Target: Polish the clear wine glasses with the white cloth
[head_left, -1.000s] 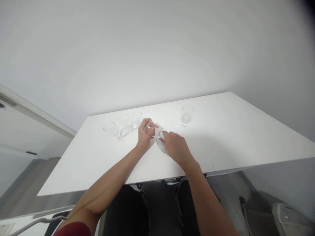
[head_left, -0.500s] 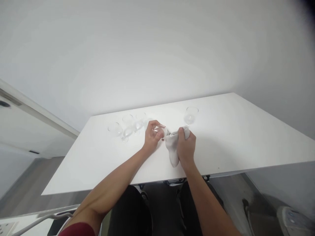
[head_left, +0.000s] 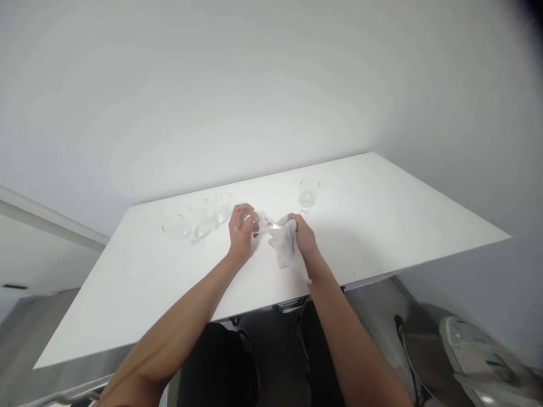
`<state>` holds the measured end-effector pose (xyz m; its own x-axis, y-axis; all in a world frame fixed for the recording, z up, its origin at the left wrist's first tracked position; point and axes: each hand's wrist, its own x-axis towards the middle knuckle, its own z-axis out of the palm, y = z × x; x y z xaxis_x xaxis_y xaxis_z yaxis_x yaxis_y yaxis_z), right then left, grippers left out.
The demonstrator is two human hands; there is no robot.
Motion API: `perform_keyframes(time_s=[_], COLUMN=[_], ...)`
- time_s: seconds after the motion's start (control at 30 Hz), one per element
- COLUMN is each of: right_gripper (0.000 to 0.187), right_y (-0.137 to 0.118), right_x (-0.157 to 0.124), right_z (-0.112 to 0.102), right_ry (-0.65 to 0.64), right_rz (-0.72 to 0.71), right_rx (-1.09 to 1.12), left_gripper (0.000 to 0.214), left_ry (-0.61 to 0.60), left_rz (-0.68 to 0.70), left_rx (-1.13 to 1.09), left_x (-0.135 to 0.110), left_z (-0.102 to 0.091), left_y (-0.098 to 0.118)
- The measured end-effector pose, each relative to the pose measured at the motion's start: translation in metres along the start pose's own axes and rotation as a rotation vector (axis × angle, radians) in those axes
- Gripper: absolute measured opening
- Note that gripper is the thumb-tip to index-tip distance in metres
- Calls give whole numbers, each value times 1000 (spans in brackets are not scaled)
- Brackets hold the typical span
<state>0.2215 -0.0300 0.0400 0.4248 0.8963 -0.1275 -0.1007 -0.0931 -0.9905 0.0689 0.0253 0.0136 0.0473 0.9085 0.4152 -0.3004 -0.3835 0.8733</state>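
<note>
My left hand (head_left: 243, 229) is closed around the bowl of a clear wine glass (head_left: 261, 224), which lies sideways in the air with its stem pointing right. A white cloth (head_left: 289, 249) is bunched in my right hand (head_left: 304, 234), wrapped over the foot end of that glass, so the foot is hidden. Part of the cloth hangs down toward the table's front edge. Left of my left hand stand several clear stemmed glasses (head_left: 177, 227) close together. Another stemmed glass (head_left: 307, 198) stands upright just beyond my right hand.
The white table (head_left: 382, 226) runs along a pale wall (head_left: 254, 85). Its front edge lies close to my legs (head_left: 212, 362). At the lower right, a light-coloured appliance-like object (head_left: 470, 345) stands below table height.
The view has turned right, so the table and glasses sit further left. The cloth has shifted in my right hand around the glass's foot end, and its hanging part is spread wider.
</note>
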Motion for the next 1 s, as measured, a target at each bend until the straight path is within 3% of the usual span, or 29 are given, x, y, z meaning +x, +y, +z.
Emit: perform_keyframes(time_s=[0.13, 0.2, 0.27, 0.37, 0.43, 0.47, 0.57, 0.67, 0.73, 0.83, 0.93, 1.0], right_gripper=[40, 40, 38, 43, 49, 47, 15, 24, 15, 19, 21, 23], right_y=[-1, 0, -1, -13, -27, -34, -47, -44, -38, -31, -30, -30], right_x=[1, 1, 0, -3, -7, -10, -20, -28, -30, -28, -21, -13], right_z=[-7, -8, -11, -27, -41, -47, -51, -34, -21, -10, -17, -31], right_ry=[-97, -90, 42, 346, 409, 374, 78, -129, -158, -151, -119, -26], right_rz=[7, -72, -248, -527, -648, -681, -647, -509, -419, -347, -399, -436], right_rx=[5, -76, -278, -544, -578, -562, -585, -880, -1075, -1163, -1139, -1059], left_gripper=[50, 49, 45, 40, 40, 41, 50, 60, 64, 69, 83, 83], left_ry=[-32, -28, 6, 72, 89, 86, 17, -75, -114, -185, -258, -272], left_rz=[-49, -72, -91, -101, -96, -92, -67, -37, -10, 3, -74, -140], left_rx=[-60, -78, -93, -80, -31, 1, 66, 54, 22, -30, -107, -175], left_x=[0, 1, 1, 4, 5, 5, 4, 2, 0, -1, 2, 6], left_z=[3, 5, 7, 6, 4, 3, 2, 1, 0, -1, 1, 3], left_y=[3, 6, 8, 9, 7, 5, 1, -2, -4, -5, -6, -5])
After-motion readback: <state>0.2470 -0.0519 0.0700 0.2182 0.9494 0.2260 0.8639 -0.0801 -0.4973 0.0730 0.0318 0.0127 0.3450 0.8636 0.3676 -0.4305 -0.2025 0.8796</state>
